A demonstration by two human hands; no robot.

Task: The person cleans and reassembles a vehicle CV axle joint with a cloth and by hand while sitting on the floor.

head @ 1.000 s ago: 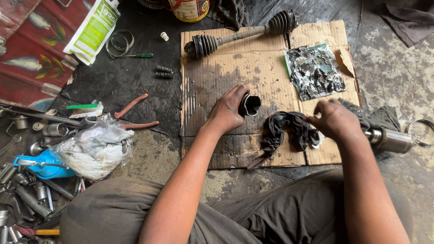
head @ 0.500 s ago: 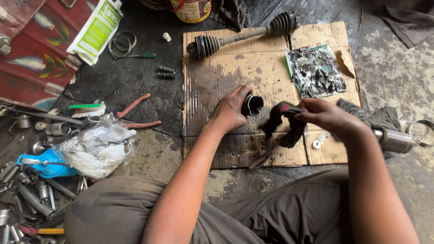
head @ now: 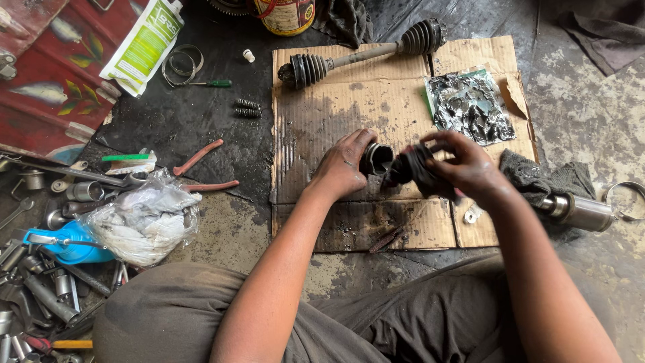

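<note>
**Joint and boot in hand over the cardboard**

Left hand (head: 344, 165) clenched around a dark metal joint cup (head: 376, 158), open end facing right. Right hand (head: 463, 167) grasping a black rubber boot (head: 411, 168), pressed against the cup's mouth. Both held just above the greasy cardboard sheet (head: 336, 114). Beyond, an axle shaft (head: 366, 55) lying across the cardboard's far edge; red-handled pliers (head: 201, 171) well apart, left.

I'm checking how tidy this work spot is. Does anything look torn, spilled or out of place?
Yes. The cardboard sheet is grease-stained and torn at its right edge beside the crumpled foil packet. Loose tools lie jumbled at the left. The left hand and right hand are smeared with grease.
</note>
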